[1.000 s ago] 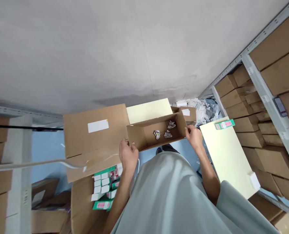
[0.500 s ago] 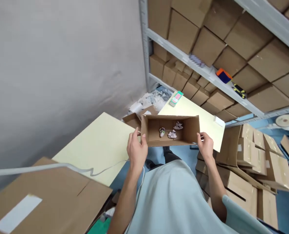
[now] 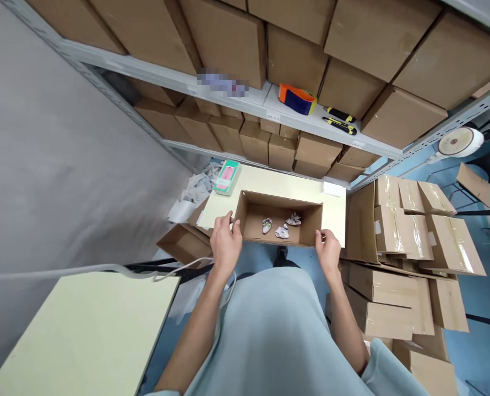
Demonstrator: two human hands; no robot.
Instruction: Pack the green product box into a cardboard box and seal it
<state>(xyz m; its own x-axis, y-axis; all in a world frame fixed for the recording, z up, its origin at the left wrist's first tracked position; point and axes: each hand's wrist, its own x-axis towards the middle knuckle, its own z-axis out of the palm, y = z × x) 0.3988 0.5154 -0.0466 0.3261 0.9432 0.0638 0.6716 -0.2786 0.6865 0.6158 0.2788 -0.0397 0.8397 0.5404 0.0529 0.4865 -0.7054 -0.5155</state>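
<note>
An open-topped cardboard box (image 3: 253, 224) is held in front of me, overlapping the near edge of a pale yellow table (image 3: 261, 181). Several small crumpled paper pieces (image 3: 282, 232) lie on its bottom. My left hand (image 3: 226, 245) grips the left end wall, thumb showing at the near corner. At the opposite end, my right hand (image 3: 328, 250) pinches the near right corner. Whether the box touches the table I cannot tell. Beyond its left end, a green and pink box (image 3: 227, 177) lies on the tabletop, and a white item (image 3: 333, 189) lies at the far right.
Shelves of cardboard boxes (image 3: 297, 60) rise behind the table, with an orange and blue object (image 3: 297, 99) and yellow-black cutters (image 3: 341, 125) on one ledge. Stacked cartons (image 3: 406, 236) stand at right. Another table (image 3: 83, 330) is lower left; a grey cable (image 3: 116, 268) crosses there.
My view has swung right, toward the shelves. The cardboard box, still between both hands, has come from the gap between the tables to the yellow table by the shelves.
</note>
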